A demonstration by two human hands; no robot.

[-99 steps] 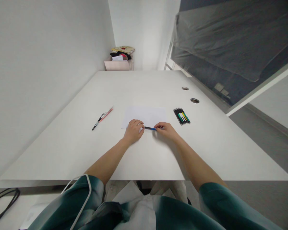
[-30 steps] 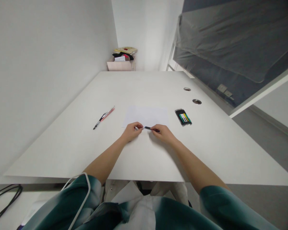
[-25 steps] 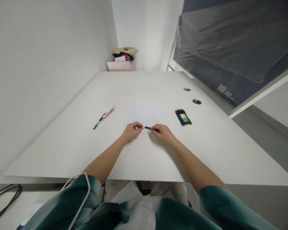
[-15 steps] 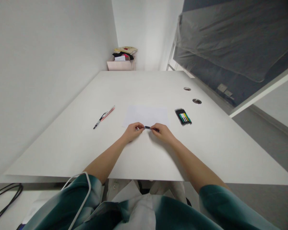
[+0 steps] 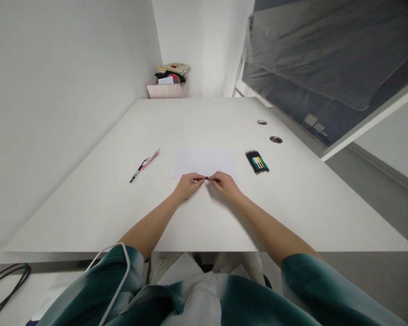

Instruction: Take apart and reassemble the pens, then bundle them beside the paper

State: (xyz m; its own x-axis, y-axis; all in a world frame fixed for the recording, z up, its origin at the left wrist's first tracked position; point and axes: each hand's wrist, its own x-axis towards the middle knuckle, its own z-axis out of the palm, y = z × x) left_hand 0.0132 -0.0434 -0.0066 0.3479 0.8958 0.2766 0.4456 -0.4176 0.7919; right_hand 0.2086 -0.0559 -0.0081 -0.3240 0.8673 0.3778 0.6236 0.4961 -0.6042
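While both forearms reach forward over the white worktop [image 5: 207, 222], the left hand [image 5: 191, 184] and the right hand [image 5: 225, 184] nearly meet, their fingertips clamped on the two ends of a dark pen [image 5: 207, 178]. Only a short middle piece of the pen shows between the hands; the rest is hidden by the fingers, and it lies roughly crosswise, pointing from one hand to the other. Just beyond both hands a sheet of white paper [image 5: 206, 158] lies flat, its near edge reaching the fingers.

To the left of the left hand, and a little farther out, a black-and-white pen [image 5: 135, 174] lies at a slant, touching or just beside a slim red pen or pencil [image 5: 151, 160]; which of the two the red one is I cannot tell. To the right of the right hand, and slightly beyond it, a row of black pens [image 5: 257, 162] with green, white and yellow marks lies side by side. Farther out from the right hand, two round metal-rimmed fittings [image 5: 276, 140] are set in the worktop. Well beyond the hands, past the far edge, stands a pale pink box [image 5: 164, 92] with a yellow patterned cloth item [image 5: 173, 68] on top. Back from the left hand, a white cable [image 5: 128, 266] loops over the teal sleeve [image 5: 88, 294]
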